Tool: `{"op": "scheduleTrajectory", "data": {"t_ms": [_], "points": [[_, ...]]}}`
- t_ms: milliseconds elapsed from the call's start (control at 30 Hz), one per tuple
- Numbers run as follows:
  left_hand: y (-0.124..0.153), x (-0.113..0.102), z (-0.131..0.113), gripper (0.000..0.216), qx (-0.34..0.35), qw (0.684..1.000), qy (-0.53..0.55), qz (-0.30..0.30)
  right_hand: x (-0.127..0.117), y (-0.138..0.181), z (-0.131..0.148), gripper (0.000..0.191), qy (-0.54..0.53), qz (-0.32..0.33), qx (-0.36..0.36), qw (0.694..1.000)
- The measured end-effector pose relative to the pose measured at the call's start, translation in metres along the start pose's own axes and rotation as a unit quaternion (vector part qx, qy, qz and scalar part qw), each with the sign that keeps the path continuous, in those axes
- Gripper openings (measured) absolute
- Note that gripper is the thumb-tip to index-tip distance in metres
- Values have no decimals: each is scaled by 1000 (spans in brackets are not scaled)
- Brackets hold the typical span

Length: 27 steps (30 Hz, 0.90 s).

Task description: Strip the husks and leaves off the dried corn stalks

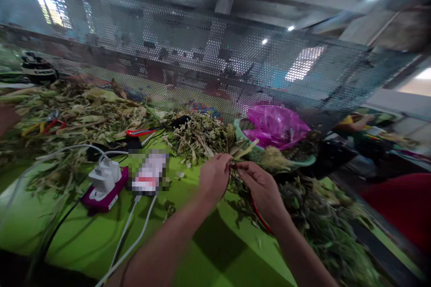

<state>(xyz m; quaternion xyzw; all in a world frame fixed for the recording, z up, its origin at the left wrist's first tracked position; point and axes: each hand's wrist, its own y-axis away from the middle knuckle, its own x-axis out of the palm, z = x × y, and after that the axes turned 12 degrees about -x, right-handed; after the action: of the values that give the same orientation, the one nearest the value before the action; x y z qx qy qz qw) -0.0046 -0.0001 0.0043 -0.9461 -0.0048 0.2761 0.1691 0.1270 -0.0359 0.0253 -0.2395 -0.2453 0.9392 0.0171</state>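
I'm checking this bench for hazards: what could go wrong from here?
1. The white cables at the phone run close to the left forearm; a sideways move might snag them and drag the phone.
2. Dry-looking plant scraps lie near the purple power strip, so bits might get into it.
3. The left hand and right hand nearly meet at the fingertips; anything pinched there is too small to identify and might drop.
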Motion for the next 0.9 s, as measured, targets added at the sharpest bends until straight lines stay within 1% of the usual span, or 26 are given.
{"op": "scheduleTrajectory", "data": {"t_ms": [100, 233, 300, 367, 467, 633, 767, 900], "points": [[3, 0, 1, 23, 38, 996, -69, -31, -2, -2, -3, 30, -46, -16, 17, 999], [5, 6, 1, 28, 91, 982, -156, -57, -3, -4, -7, 31, -52, -47, 21, 997], [6, 10, 1, 35, 111, 975, -185, -58, -5, -5, -9, 32, -44, -68, 15, 997], [9, 13, -1, 44, 122, 971, -200, -46, -8, -6, -13, 33, -38, -89, 11, 995], [13, 16, -6, 51, 134, 974, -181, -12, -13, -7, -18, 35, -26, -102, 12, 994], [16, 11, -13, 47, 144, 985, -88, 23, -22, -9, -21, 33, 5, -105, 14, 994], [9, 2, -12, 37, 112, 992, -39, 35, -24, -11, -19, 25, 25, -98, 22, 995], [1, -8, -7, 25, 65, 997, -15, 37, -25, -12, -18, 23, 42, -87, 19, 995]]}}
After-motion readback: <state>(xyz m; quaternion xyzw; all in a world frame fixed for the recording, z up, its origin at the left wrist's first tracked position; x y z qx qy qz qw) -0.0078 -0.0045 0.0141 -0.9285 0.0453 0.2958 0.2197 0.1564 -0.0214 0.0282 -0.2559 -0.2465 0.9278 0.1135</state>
